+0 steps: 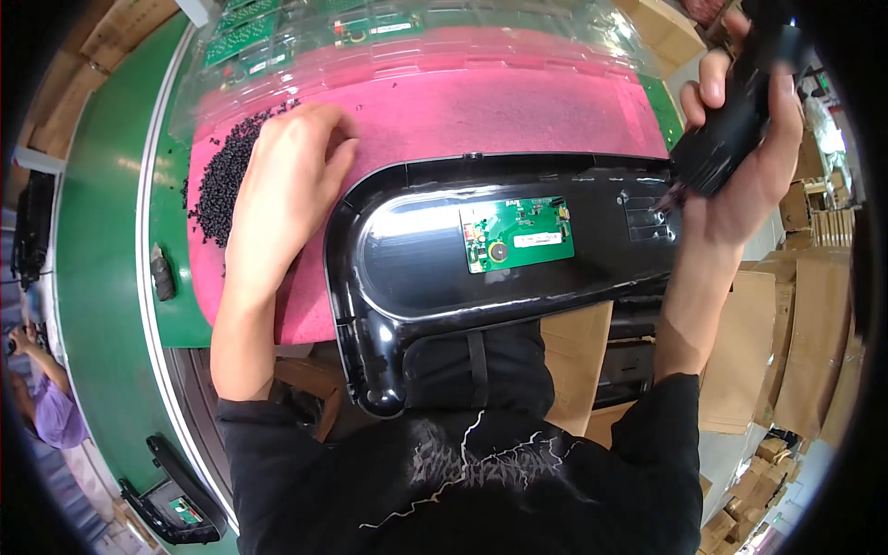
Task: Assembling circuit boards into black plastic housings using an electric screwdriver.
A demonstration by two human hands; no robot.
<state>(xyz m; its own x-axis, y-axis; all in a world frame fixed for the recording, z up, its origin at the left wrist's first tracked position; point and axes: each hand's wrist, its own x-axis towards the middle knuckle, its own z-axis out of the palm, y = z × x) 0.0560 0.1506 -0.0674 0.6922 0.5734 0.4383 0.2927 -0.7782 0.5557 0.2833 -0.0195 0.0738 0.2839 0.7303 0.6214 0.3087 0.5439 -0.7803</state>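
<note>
Head view, pink mat [518, 111] on green bench [102, 231], cardboard boxes [795, 351] around, right hand [749, 139] grip clamped on black driver [731, 129]

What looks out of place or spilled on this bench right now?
A loose heap of small black screws lies straight on the pink mat, with strays scattered along its top edge, not in any tray. The left hand rests beside the heap. The black housing overhangs the bench edge toward the person. Nothing looks damaged.

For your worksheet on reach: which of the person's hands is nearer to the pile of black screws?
Left. The left hand rests right beside the pile; the right hand holds a black driver far across the housing.
</note>
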